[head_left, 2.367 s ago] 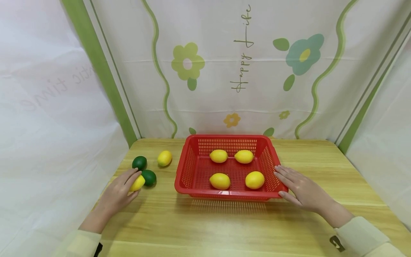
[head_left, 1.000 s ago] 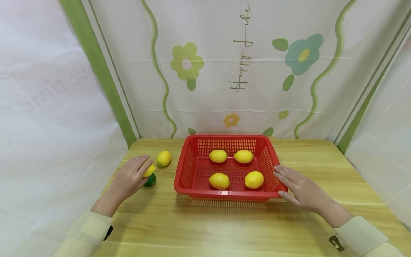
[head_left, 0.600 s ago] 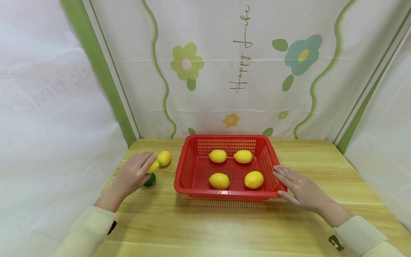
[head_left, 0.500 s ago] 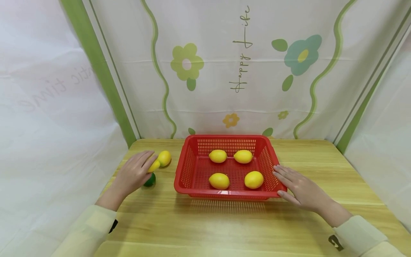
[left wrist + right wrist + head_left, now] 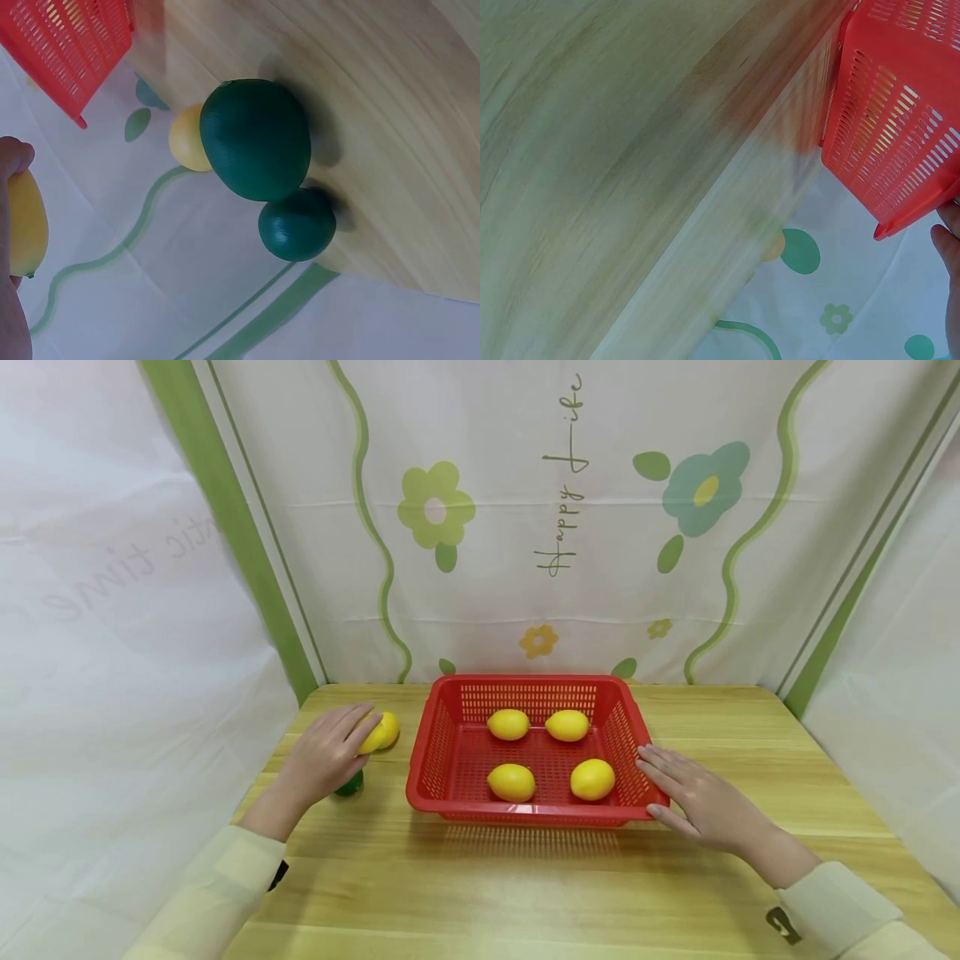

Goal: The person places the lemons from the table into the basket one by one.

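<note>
Lemon (image 5: 371, 742) in left hand (image 5: 328, 752), partly hidden by fingers (image 5: 362, 730).

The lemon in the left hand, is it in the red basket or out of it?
Out. The left hand holds the lemon left of the red basket, outside its rim; the left wrist view also shows them apart.

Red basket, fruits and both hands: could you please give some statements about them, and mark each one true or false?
1. The left hand grips a yellow fruit. True.
2. The right hand touches the red basket. True.
3. The basket holds six fruits. False: it holds four yellow fruits.
4. The left wrist view shows two green fruits. True.
5. Both green fruits lie in the basket. False: both are outside it, on the table.
</note>
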Action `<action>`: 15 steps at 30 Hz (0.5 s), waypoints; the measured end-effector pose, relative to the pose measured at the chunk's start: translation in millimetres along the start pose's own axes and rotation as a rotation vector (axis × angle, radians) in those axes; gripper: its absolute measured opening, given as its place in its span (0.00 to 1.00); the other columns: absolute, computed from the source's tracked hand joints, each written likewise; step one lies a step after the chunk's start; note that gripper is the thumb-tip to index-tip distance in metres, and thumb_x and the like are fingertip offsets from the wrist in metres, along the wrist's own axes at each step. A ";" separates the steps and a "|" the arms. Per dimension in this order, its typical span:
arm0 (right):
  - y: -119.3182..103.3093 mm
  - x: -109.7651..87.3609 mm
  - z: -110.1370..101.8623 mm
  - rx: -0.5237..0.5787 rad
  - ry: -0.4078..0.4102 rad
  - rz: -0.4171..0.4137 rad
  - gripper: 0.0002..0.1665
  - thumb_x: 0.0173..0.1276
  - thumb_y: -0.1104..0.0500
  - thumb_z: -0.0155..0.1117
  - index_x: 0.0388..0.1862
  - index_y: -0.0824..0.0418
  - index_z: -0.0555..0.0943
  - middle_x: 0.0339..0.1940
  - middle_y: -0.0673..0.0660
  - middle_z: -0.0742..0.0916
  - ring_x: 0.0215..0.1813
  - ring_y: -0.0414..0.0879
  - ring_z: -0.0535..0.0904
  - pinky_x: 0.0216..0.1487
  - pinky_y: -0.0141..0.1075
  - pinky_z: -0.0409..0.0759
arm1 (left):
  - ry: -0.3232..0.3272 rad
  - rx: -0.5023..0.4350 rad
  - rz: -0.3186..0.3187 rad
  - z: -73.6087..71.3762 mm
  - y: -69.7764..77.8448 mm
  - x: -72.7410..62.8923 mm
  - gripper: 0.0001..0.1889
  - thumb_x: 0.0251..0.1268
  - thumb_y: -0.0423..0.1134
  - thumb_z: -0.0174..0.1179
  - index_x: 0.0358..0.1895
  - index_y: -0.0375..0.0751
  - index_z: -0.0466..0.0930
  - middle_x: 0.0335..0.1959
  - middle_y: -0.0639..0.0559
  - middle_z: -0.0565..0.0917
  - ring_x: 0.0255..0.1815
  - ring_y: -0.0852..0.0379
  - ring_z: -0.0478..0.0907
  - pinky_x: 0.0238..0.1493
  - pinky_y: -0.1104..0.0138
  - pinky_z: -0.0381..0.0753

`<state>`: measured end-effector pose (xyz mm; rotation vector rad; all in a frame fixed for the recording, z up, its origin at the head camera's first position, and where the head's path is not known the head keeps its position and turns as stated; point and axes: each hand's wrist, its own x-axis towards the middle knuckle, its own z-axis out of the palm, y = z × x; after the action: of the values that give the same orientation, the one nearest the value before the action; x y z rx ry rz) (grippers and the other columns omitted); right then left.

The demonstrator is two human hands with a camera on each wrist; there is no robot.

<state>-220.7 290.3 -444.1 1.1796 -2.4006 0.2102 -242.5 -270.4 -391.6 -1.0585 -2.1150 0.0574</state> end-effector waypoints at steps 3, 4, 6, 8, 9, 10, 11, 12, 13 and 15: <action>0.5 -0.1 0.5 -0.002 0.002 -0.002 0.37 0.69 0.42 0.60 0.63 0.70 0.75 0.65 0.65 0.76 0.64 0.62 0.72 0.73 0.28 0.42 | 0.008 -0.003 0.011 1.1 0.4 4.6 0.35 0.38 0.31 0.77 0.56 0.27 0.75 0.52 0.31 0.79 0.51 0.37 0.78 0.51 0.48 0.78; 0.7 -0.1 0.6 -0.001 0.003 -0.002 0.37 0.69 0.42 0.60 0.63 0.70 0.75 0.65 0.65 0.76 0.64 0.62 0.72 0.73 0.28 0.42 | 0.009 -0.003 0.014 1.7 0.6 5.9 0.35 0.38 0.31 0.77 0.56 0.27 0.75 0.52 0.31 0.79 0.51 0.37 0.78 0.51 0.48 0.79; 0.8 -0.2 0.7 0.001 0.005 -0.003 0.37 0.69 0.42 0.60 0.63 0.71 0.75 0.65 0.65 0.76 0.64 0.62 0.72 0.73 0.28 0.42 | 0.011 -0.003 0.019 3.2 1.1 8.9 0.34 0.39 0.31 0.77 0.57 0.27 0.75 0.52 0.31 0.79 0.51 0.37 0.78 0.51 0.49 0.79; 0.9 -0.3 0.8 0.002 0.006 -0.002 0.37 0.68 0.42 0.61 0.63 0.70 0.75 0.65 0.65 0.76 0.64 0.62 0.72 0.73 0.28 0.42 | 0.011 -0.005 0.022 4.8 1.5 11.6 0.34 0.41 0.31 0.76 0.57 0.28 0.75 0.53 0.32 0.79 0.52 0.37 0.78 0.51 0.49 0.79; 1.0 -0.3 0.8 0.002 0.006 -0.002 0.37 0.68 0.42 0.61 0.63 0.70 0.75 0.65 0.65 0.76 0.64 0.62 0.72 0.73 0.28 0.42 | 0.012 -0.007 0.025 5.6 1.7 12.8 0.34 0.41 0.31 0.76 0.57 0.28 0.75 0.53 0.32 0.79 0.52 0.37 0.78 0.51 0.49 0.79; 1.0 -0.4 0.9 0.003 0.007 -0.002 0.37 0.68 0.42 0.60 0.63 0.70 0.75 0.65 0.65 0.76 0.64 0.62 0.72 0.73 0.28 0.42 | 0.019 -0.009 0.029 6.4 2.0 14.2 0.33 0.41 0.31 0.76 0.57 0.28 0.76 0.53 0.31 0.79 0.52 0.37 0.78 0.51 0.49 0.79; 1.0 -0.3 0.8 0.001 0.006 -0.003 0.37 0.69 0.42 0.60 0.63 0.70 0.75 0.65 0.65 0.76 0.64 0.62 0.72 0.73 0.28 0.42 | 0.024 -0.013 0.033 7.1 2.3 15.5 0.33 0.42 0.31 0.75 0.56 0.28 0.76 0.53 0.31 0.79 0.52 0.37 0.78 0.51 0.49 0.79; 1.0 -0.3 0.8 0.000 0.007 -0.003 0.37 0.69 0.42 0.60 0.63 0.70 0.75 0.65 0.65 0.76 0.64 0.62 0.72 0.73 0.28 0.42 | 0.029 -0.017 0.037 7.9 2.7 16.7 0.32 0.43 0.31 0.75 0.56 0.28 0.76 0.53 0.31 0.79 0.52 0.37 0.78 0.51 0.49 0.79; 1.0 -0.2 0.8 0.000 0.008 -0.004 0.37 0.69 0.42 0.60 0.63 0.70 0.75 0.65 0.65 0.76 0.64 0.62 0.72 0.73 0.28 0.42 | 0.037 -0.022 0.041 8.6 3.0 18.1 0.31 0.44 0.31 0.74 0.56 0.28 0.77 0.53 0.31 0.79 0.52 0.37 0.78 0.50 0.49 0.79; 0.8 -0.1 0.6 -0.001 0.009 -0.006 0.37 0.69 0.41 0.59 0.63 0.71 0.75 0.65 0.65 0.76 0.64 0.62 0.72 0.73 0.28 0.42 | 0.049 -0.027 0.051 9.8 4.0 21.0 0.28 0.46 0.32 0.71 0.55 0.28 0.77 0.53 0.31 0.80 0.51 0.37 0.78 0.49 0.48 0.80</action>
<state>-221.5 290.7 -444.7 1.1838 -2.3889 0.2122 -253.9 -250.2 -387.2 -1.1182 -2.0504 0.0274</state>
